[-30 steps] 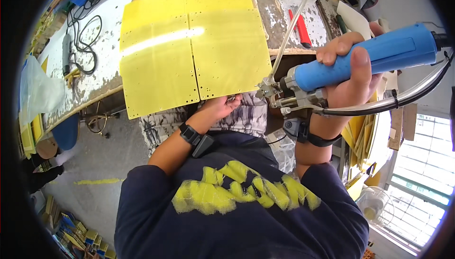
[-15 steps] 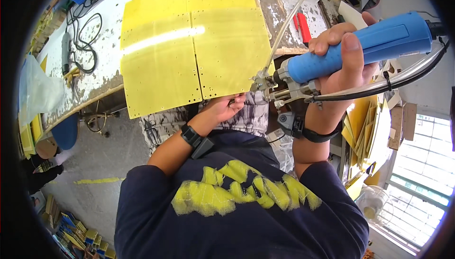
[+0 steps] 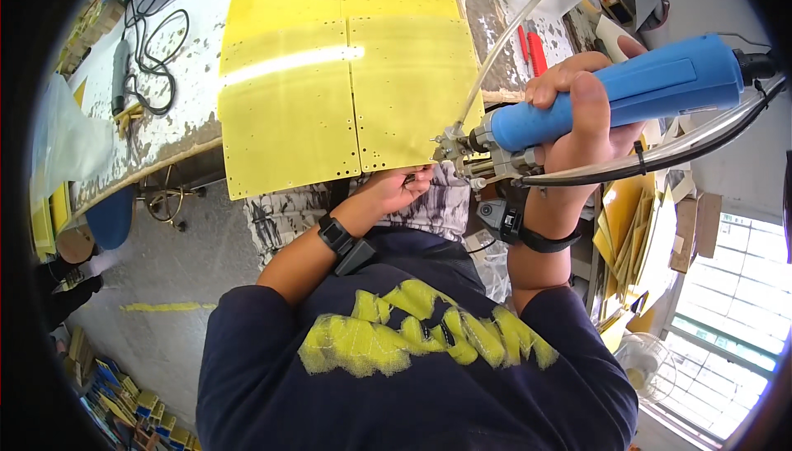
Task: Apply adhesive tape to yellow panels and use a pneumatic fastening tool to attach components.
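Paint-flaked workbench (image 3: pixel 194 63) behind; yellow drilled panel (image 3: pixel 412 96) on it, near edge overhanging. Blue electric screwdriver (image 3: pixel 652 88) at right — nose has moved left along panel's near edge, so now closer to left hand (image 3: pixel 400 191); contact with panel unclear. Right hand (image 3: pixel 590 133) wraps driver body, fingers and thumb closed round it. Left fingers curled together below near edge — cannot tell what, if anything, they pinch.

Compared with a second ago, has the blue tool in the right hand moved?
Yes, leftward: judged against the yellow panels, the blue tool now has its metal front end nearer the dark gap between them.
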Action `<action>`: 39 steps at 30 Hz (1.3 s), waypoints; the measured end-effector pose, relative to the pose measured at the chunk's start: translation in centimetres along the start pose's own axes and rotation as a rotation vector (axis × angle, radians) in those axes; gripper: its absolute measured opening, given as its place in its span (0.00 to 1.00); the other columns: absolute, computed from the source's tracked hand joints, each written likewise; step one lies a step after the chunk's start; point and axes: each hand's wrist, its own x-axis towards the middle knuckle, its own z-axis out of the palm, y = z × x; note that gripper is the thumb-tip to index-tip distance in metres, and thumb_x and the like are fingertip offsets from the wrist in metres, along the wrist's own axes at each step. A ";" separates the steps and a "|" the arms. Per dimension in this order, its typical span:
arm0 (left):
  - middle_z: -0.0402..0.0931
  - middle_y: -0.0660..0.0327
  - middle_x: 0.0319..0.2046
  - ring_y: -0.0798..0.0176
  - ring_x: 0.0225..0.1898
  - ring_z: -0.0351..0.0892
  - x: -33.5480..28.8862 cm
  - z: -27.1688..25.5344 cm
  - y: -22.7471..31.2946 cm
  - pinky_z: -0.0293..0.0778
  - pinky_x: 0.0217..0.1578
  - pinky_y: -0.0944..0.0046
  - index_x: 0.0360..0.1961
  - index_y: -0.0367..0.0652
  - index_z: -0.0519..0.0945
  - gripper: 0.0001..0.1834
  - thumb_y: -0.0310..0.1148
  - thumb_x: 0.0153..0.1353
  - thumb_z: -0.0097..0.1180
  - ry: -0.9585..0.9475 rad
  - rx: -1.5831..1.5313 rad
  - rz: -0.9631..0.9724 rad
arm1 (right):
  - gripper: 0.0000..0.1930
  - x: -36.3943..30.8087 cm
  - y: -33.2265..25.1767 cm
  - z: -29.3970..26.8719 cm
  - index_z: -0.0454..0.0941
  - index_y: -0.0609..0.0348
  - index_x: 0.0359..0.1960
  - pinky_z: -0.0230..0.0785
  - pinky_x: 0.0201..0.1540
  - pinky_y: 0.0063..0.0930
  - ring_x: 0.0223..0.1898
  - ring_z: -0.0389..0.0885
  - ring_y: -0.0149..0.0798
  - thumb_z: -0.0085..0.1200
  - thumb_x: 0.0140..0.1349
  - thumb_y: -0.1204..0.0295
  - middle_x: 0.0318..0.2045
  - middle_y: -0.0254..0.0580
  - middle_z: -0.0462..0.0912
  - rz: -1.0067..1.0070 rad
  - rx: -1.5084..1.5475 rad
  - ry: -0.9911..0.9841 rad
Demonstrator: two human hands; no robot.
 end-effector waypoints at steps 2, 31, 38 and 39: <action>0.63 0.62 0.24 0.72 0.23 0.60 0.0 -0.2 0.0 0.54 0.18 0.77 0.34 0.26 0.69 0.08 0.22 0.57 0.49 -0.005 -0.004 -0.007 | 0.28 -0.2 0.2 0.0 0.54 0.70 0.51 0.67 0.25 0.21 0.19 0.71 0.29 0.54 0.50 0.79 0.20 0.41 0.74 0.016 -0.001 -0.013; 0.67 0.58 0.29 0.73 0.24 0.62 0.6 1.6 0.1 0.55 0.17 0.78 0.33 0.31 0.68 0.05 0.23 0.57 0.49 -0.100 0.064 0.002 | 0.26 2.6 -2.1 -0.5 0.57 0.62 0.51 0.67 0.25 0.28 0.19 0.69 0.32 0.52 0.51 0.70 0.21 0.41 0.70 -0.063 -0.055 -0.140; 0.68 0.56 0.30 0.70 0.23 0.62 0.5 2.0 0.0 0.56 0.18 0.77 0.35 0.33 0.69 0.06 0.24 0.59 0.48 0.135 0.112 0.095 | 0.25 6.2 -5.9 -1.5 0.60 0.59 0.51 0.63 0.30 0.30 0.23 0.67 0.31 0.51 0.54 0.62 0.24 0.39 0.68 -0.043 -0.052 -0.158; 0.70 0.55 0.32 0.69 0.24 0.63 0.4 2.0 0.3 0.56 0.18 0.77 0.37 0.33 0.69 0.07 0.26 0.60 0.46 0.189 0.150 0.094 | 0.25 5.8 -5.8 -1.1 0.60 0.59 0.51 0.63 0.29 0.30 0.23 0.67 0.31 0.51 0.54 0.62 0.24 0.39 0.68 -0.037 -0.042 -0.154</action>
